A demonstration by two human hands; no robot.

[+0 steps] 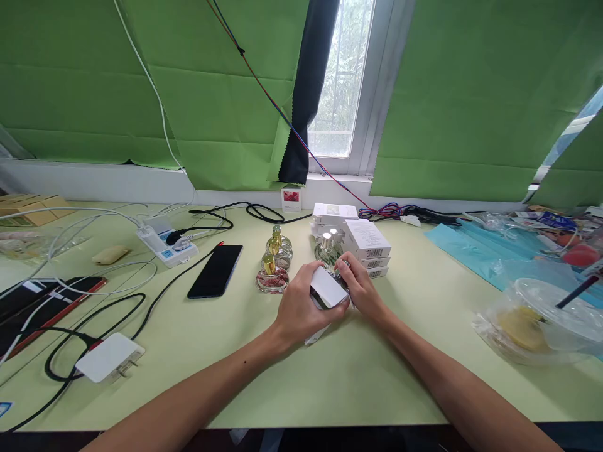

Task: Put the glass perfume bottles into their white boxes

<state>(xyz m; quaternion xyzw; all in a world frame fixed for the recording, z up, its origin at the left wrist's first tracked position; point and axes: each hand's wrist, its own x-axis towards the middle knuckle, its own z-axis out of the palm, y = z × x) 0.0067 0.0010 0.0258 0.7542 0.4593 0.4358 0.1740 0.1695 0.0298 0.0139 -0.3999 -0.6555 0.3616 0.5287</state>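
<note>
My left hand (300,304) is closed around a small white carton (330,287), which is tilted, with a flap showing below the hand. Close against the carton's far side, my right hand (360,284) has its fingers pinched on a shiny glass perfume bottle (337,275), mostly covered by the fingers. Just beyond stand perfume bottles (325,252) with silvery caps. To the left is a row of round perfume bottles with gold caps, the nearest one reddish (272,280). White cartons (367,240) are stacked right behind my right hand.
A black phone (215,271), a power strip (172,248), a white charger (110,356) and tangled cables lie left. On the right are a blue sheet (466,251) and a lidded plastic tub (532,320) in a bag. A small picture box (291,199) stands by the window.
</note>
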